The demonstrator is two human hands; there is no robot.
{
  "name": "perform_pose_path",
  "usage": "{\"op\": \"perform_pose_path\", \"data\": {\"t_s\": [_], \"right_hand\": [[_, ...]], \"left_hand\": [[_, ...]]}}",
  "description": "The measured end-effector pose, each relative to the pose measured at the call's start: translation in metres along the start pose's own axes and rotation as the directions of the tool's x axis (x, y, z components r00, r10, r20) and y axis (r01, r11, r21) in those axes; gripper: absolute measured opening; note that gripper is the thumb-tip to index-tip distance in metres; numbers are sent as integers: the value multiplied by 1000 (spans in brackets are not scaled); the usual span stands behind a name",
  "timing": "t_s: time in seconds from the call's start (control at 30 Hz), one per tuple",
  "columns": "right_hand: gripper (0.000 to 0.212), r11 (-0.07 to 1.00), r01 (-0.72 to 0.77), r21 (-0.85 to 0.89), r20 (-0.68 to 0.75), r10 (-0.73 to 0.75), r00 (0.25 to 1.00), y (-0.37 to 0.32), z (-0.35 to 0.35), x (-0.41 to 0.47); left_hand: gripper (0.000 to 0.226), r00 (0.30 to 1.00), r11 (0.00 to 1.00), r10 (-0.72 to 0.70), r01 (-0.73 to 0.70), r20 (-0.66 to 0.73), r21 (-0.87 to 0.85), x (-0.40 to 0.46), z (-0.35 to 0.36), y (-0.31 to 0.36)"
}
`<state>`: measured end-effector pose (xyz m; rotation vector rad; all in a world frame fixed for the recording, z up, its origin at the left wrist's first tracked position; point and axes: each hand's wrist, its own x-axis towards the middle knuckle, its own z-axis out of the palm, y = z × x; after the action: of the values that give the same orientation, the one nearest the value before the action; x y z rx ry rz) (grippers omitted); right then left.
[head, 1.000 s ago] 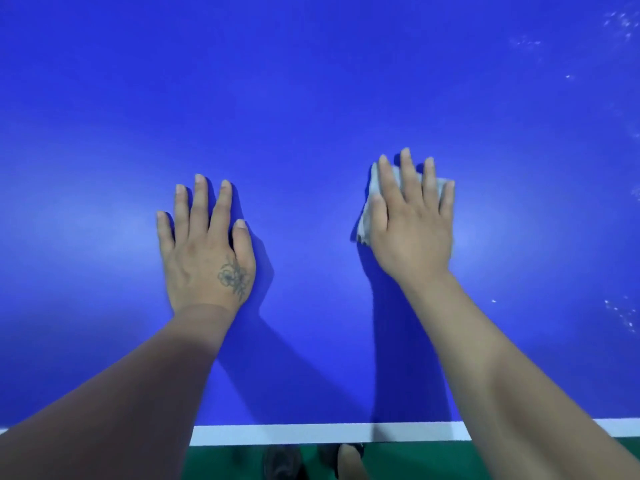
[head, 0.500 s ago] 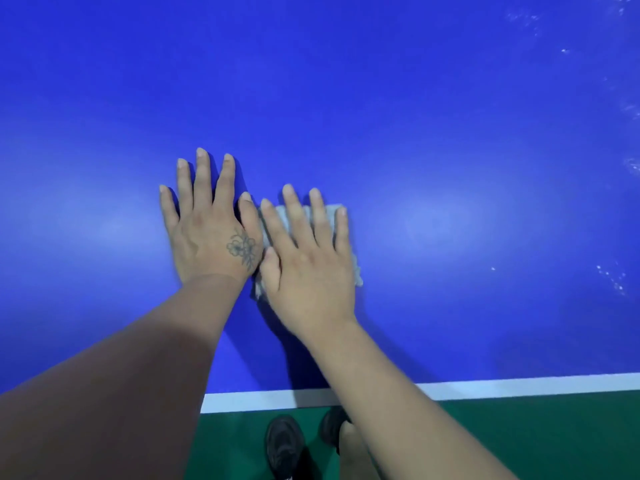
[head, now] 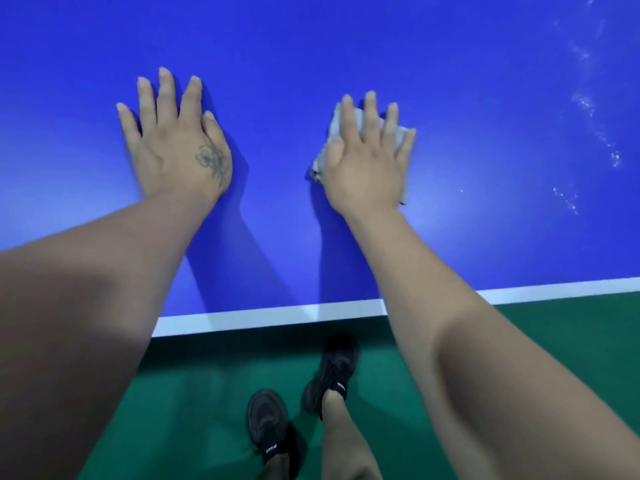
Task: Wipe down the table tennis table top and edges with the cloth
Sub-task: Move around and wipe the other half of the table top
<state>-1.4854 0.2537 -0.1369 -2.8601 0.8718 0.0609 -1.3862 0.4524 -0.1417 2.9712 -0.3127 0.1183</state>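
Most of the cloth (head: 337, 133) hides under the flat right hand (head: 367, 168); left hand (head: 176, 147) flat on table (head: 450, 98)

Two black shoes (head: 298, 403) on green floor (head: 571, 334)

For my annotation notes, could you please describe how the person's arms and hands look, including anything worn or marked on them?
Both forearms are bare, with no sleeves, watch or rings visible. The left hand carries a dark flower-shaped tattoo on its back near the thumb. The right hand shows no markings.
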Motion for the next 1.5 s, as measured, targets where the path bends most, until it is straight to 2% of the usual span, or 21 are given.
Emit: {"op": "perform_pose_path", "data": {"t_s": [0.13, 0.2, 0.3, 0.43, 0.67, 0.77, 0.87, 0.97, 1.03, 1.13, 1.33, 1.5], "right_hand": [[64, 989, 149, 8, -13, -148, 989, -50, 10, -46], [63, 974, 227, 3, -36, -227, 973, -59, 17, -81], [60, 961, 277, 25, -60, -275, 960, -44, 20, -122], [62, 963, 269, -3, -20, -269, 963, 11, 13, -165], [63, 999, 46, 5, -14, -46, 999, 90, 4, -143], [65, 995, -89, 49, -31, 90, 995, 113, -3, -109], [65, 981, -185, 59, -45, 188, 981, 117, -10, -69], [61, 975, -212, 59, -36, 214, 976, 105, -12, -32], [61, 981, -187, 54, -35, 189, 981, 90, -11, -16], [61, 998, -63, 30, -57, 65, 996, 63, -5, -11], [60, 984, 177, 28, -108, -173, 979, 61, 2, -74], [60, 986, 165, 13, -64, -163, 984, 110, -3, -115]], "left_hand": [[56, 998, 999, -21, 23, 53, -28, 2, -6, 6], [54, 997, 997, 37, -32, 68, -67, -1, -12, 14], [52, 980, 974, 197, -193, 20, -119, -24, -17, 34], [56, 950, 932, 313, -304, 18, -199, -45, -17, 71], [68, 939, 941, 338, -337, 61, -27, -63, 8, 95], [68, 943, 944, 329, -328, 54, -26, -63, 9, 95], [67, 947, 948, 319, -318, 34, -18, -62, 8, 98], [65, 949, 949, 315, -315, 25, -21, -64, 7, 99], [64, 951, 951, 310, -310, 15, -24, -64, 7, 100], [63, 952, 951, 307, -307, -10, -29, -63, 7, 101], [58, 954, 951, 295, -298, -56, -79, -62, 5, 103], [53, 957, 949, 260, -278, -132, -146, -39, 3, 124]]}}
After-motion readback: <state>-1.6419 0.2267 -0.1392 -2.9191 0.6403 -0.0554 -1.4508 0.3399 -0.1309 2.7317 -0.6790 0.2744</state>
